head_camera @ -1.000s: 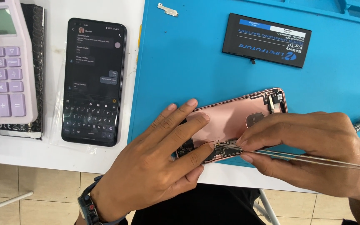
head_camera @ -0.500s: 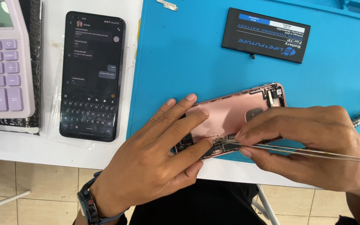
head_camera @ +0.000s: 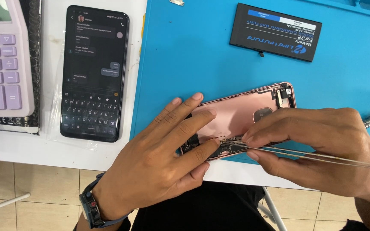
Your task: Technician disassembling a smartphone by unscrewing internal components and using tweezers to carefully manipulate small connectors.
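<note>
Both hands work low on the rose-gold opened phone housing (head_camera: 240,115), which lies on my blue rubber repair mat (head_camera: 193,64) at the table's near edge. My left hand (head_camera: 159,167) presses spread fingers on the shell; my right hand (head_camera: 317,149) pinches slim metal tweezers (head_camera: 305,155), tips inside the bottom end. Since a second ago, little has shifted: the tips stay put, suggesting delicate work continues. Beyond lie a black flat battery (head_camera: 275,32), a lit dark smartphone (head_camera: 93,72), and a lilac calculator (head_camera: 3,64).
</note>
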